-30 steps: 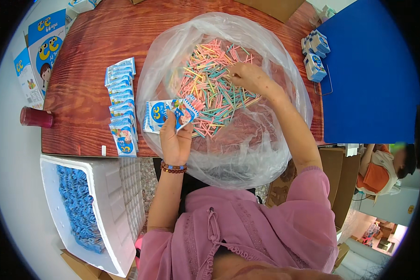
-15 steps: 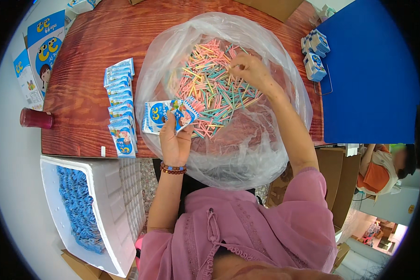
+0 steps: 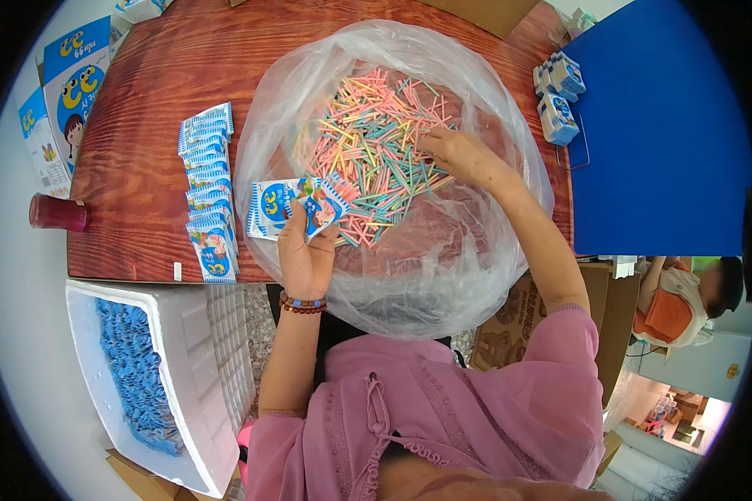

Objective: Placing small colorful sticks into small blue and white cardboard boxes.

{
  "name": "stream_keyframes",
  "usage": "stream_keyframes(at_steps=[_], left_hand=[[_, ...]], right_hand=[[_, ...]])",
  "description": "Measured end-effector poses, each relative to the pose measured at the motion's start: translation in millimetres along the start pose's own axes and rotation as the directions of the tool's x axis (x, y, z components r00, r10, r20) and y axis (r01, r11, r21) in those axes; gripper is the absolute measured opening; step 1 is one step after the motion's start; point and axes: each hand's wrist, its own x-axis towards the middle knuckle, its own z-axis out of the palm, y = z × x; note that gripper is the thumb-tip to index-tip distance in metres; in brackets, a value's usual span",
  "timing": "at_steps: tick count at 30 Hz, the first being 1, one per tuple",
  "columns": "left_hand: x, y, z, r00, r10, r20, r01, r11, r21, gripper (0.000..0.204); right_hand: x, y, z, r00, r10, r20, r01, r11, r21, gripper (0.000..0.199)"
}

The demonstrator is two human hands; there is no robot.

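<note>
My left hand (image 3: 306, 260) is closed around small blue-and-white packets (image 3: 281, 210), thumb on top. Pink sticks (image 3: 344, 188) poke out of the right end of the packet. Beyond it lies a loose heap of thin pastel sticks (image 3: 376, 138), pink, yellow and teal, inside a wide clear plastic bag (image 3: 464, 271) with its mouth spread. At the heap's right side, my right hand (image 3: 461, 157) has its fingers bent and drawn together among the sticks. What sits between those fingertips is hidden.
Left of the bag, overlapping packets (image 3: 209, 179) form a row on the wooden table (image 3: 142, 150). A red-lidded jar (image 3: 58, 212) stands at the left edge. Below is a white foam box (image 3: 196, 359) holding blue packets. Stacked packets (image 3: 558, 118) sit beside a blue panel (image 3: 652, 142). Another person (image 3: 677, 309) is at right.
My right hand has come down and slightly right into the sticks. The left hand keeps its hold on the packets. The whole view has shifted slightly.
</note>
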Motion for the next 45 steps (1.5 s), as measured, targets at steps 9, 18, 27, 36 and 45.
stream_keyframes(at_steps=[9, 18, 27, 36, 45], left_hand=[[0, -2, -4, 1.000, 0.005, -0.019, -0.006, 1.000, -0.015, 0.024], [3, -3, -14, 0.998, 0.001, 0.058, 0.000, 1.000, -0.026, 0.027], [3, -1, -14, 0.996, -0.022, 0.085, 0.025, 0.999, -0.037, 0.032], [6, 1, -15, 0.996, -0.013, 0.090, 0.017, 0.999, -0.039, 0.026], [4, 0, 4, 0.997, -0.003, 0.078, 0.007, 0.998, -0.058, 0.024]], right_hand=[[-5, -3, -1, 0.998, -0.044, -0.052, 0.046, 0.999, 0.027, 0.026], [5, 2, 0, 0.996, -0.034, 0.078, 0.043, 0.992, -0.119, 0.010], [-4, 12, -1, 0.973, 0.223, -0.056, -0.165, 0.847, 0.505, 0.009], [16, -11, 9, 0.914, 0.404, -0.016, -0.159, 0.395, 0.905, 0.010], [19, -124, -32, 0.835, 0.482, -0.265, 0.222, 0.145, 0.964, 0.003]])
